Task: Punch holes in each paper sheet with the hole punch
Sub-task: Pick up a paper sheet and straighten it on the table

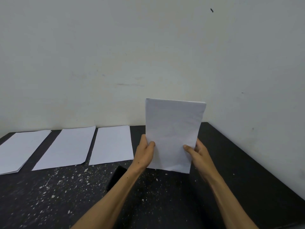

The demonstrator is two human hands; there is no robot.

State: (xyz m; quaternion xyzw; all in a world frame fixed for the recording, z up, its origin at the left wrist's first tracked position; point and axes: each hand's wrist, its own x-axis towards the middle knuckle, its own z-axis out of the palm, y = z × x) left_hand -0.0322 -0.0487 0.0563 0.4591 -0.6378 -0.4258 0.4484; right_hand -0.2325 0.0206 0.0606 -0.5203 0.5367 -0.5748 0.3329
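I hold a white paper sheet (173, 129) upright above the black table. My left hand (145, 152) grips its lower left edge, thumb on the front. My right hand (196, 154) grips its lower right edge the same way. A black hole punch (115, 177) lies on the table, partly hidden under my left forearm. Three more white sheets lie flat in a row along the back: one at the far left (19, 149), one in the middle (67, 147) and one beside the held sheet (112, 144).
The black table (66, 195) is speckled with small white paper dots in front of the flat sheets. A pale wall (148, 55) rises directly behind the table and along its right side.
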